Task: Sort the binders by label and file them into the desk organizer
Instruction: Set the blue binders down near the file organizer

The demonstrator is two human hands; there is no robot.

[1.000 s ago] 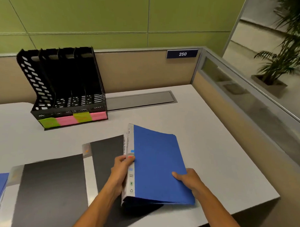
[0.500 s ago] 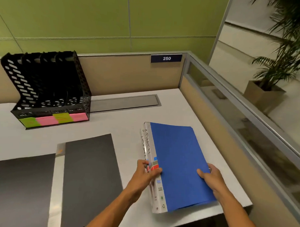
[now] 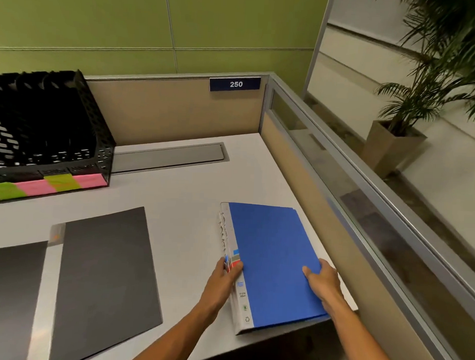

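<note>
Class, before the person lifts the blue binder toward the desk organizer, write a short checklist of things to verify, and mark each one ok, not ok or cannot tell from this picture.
1. Both hands on the blue binder: ok; left hand at the spine, right hand on the open edge.
2. Binder closed: ok.
3. Spine label readable for sorting: cannot tell; too small.
4. Desk organizer slots free: ok; no binder shows in them.
5. Coloured slot tags present: ok; their wording cannot be read.
6. Binder fully supported on the desk: not ok; its near corner overhangs the edge.
</note>
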